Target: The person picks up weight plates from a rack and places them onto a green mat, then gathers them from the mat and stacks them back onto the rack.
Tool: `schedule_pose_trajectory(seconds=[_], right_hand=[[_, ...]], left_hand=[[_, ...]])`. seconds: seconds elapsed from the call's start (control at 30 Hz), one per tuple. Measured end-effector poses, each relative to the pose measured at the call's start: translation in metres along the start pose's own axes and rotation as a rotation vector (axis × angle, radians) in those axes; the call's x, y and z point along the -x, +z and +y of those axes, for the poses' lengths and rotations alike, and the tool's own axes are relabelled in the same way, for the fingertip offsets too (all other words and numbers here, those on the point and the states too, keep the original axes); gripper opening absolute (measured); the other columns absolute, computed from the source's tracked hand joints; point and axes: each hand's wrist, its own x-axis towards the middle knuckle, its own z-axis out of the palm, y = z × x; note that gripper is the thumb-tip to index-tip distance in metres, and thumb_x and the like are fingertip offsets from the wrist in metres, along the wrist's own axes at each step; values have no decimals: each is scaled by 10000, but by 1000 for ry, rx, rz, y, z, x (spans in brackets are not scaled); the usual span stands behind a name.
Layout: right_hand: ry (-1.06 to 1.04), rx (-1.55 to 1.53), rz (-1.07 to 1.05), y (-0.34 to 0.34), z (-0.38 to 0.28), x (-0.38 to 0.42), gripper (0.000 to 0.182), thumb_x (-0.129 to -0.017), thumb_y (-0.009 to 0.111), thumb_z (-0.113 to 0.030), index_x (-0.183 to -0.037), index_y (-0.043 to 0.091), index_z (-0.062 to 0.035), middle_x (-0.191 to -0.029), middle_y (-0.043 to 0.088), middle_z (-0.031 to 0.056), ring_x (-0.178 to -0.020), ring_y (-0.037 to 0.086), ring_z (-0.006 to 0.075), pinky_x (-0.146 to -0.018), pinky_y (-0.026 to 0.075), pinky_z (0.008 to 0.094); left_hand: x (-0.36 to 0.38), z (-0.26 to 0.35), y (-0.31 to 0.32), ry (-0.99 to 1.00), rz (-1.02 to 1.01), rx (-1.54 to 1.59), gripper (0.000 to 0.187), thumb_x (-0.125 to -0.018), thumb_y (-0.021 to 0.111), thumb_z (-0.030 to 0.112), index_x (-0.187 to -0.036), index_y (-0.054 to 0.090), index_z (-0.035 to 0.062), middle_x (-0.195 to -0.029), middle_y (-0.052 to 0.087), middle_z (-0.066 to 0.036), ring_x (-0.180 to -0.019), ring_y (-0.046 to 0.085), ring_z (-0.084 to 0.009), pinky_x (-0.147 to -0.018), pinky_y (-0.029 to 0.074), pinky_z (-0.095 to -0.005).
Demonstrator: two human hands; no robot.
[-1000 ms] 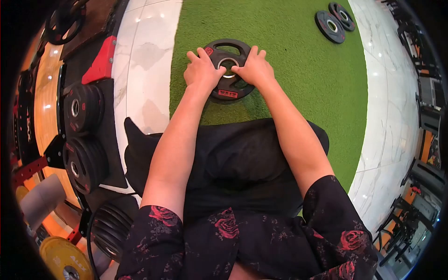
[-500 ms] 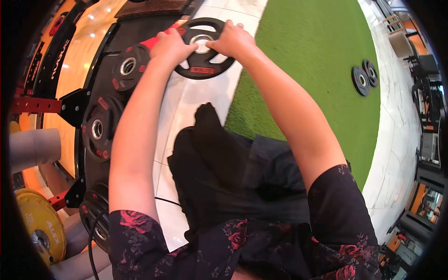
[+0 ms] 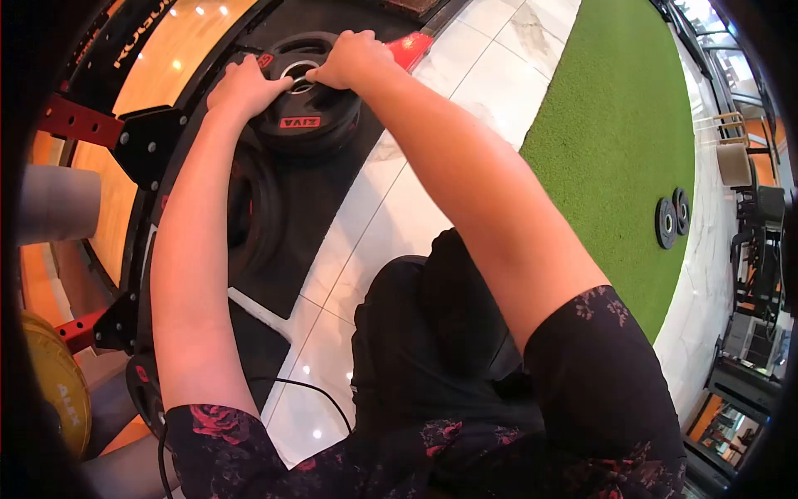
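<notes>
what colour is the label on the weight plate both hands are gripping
Red with dark lettering, on a black weight plate held by the left hand and right hand; head view.

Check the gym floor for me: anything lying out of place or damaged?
Two black plates lie loose on the green turf, far from the rack where other plates are stored. Both hands, left and right, grip a plate at the rack. No damage shows.

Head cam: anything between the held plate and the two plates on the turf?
Only bare floor in the head view: black mat, white tiles, then green turf between the held plate and the two plates.
</notes>
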Motion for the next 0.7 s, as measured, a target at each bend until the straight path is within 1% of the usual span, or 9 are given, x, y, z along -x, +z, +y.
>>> schedule_pose_trajectory(seconds=[0.07,0.13,0.17,0.23,0.27,0.5,0.57,0.63,0.7], right_hand=[[-17,9,26,8,5,-2,1030,-736,807,-697,-1451,513,-15,-1429,540,202,-1278,622,333,-1017,544,416],[-9,18,64,16,10,-3,1073,-751,748,-754,-1483,485,-16,-1456,514,244,-1277,617,380,-1046,524,463],[2,22,53,21,13,-3,1073,-751,748,-754,-1483,485,-16,-1456,514,244,-1277,617,380,-1046,524,463],[21,-37,26,23,14,-3,1132,-748,769,-731,-1554,367,-45,-1476,494,209,-1300,606,319,-1013,534,441],[66,-80,9,24,14,-1,1157,-758,751,-739,-1591,307,-70,-1490,485,221,-1318,593,340,-1014,531,457],[-81,2,102,53,36,-34,1176,-764,699,-797,-1600,304,-70,-1538,454,249,-1358,559,387,-1036,516,496],[-15,-82,-70,26,50,-14,1173,-791,634,-829,-1599,313,-43,-1585,417,248,-1373,541,409,-1060,495,523],[-80,2,-62,16,84,-20,1133,-833,568,-836,-1592,338,-27,-1580,435,246,-1388,528,403,-1077,478,535],[18,32,-86,-20,121,12,1062,-869,556,-804,-1568,392,-21,-1551,485,224,-1388,531,382,-1081,478,524]], left_hand=[[1,-2,3,-10,-30,-15,825,-791,714,630,-1363,586,49,-1324,639,-197,-1226,646,-333,-987,531,-459],[1,-2,9,16,-45,3,960,-781,707,686,-1489,501,71,-1418,580,-176,-1264,635,-319,-1002,539,-457],[-3,-8,20,34,-18,36,968,-783,711,682,-1504,483,77,-1413,571,-202,-1252,641,-329,-994,542,-455],[-5,-14,39,35,57,186,979,-785,717,673,-1513,467,68,-1409,553,-235,-1240,643,-351,-991,544,-455],[-5,-14,40,35,55,191,979,-785,717,673,-1513,467,68,-1409,553,-235,-1240,643,-351,-991,544,-455],[0,-7,40,-34,38,146,912,-860,671,668,-1498,441,57,-1442,499,-243,-1263,610,-392,-991,537,-499],[0,2,41,-26,55,133,878,-889,647,669,-1495,442,68,-1448,493,-243,-1284,588,-400,-1000,527,-509],[3,22,39,113,477,97,848,-935,591,668,-1514,450,65,-1440,496,-276,-1278,560,-456,-1081,456,-514],[9,61,30,193,489,152,773,-967,575,621,-1498,468,70,-1418,512,-298,-1291,535,-464,-1102,431,-502]])
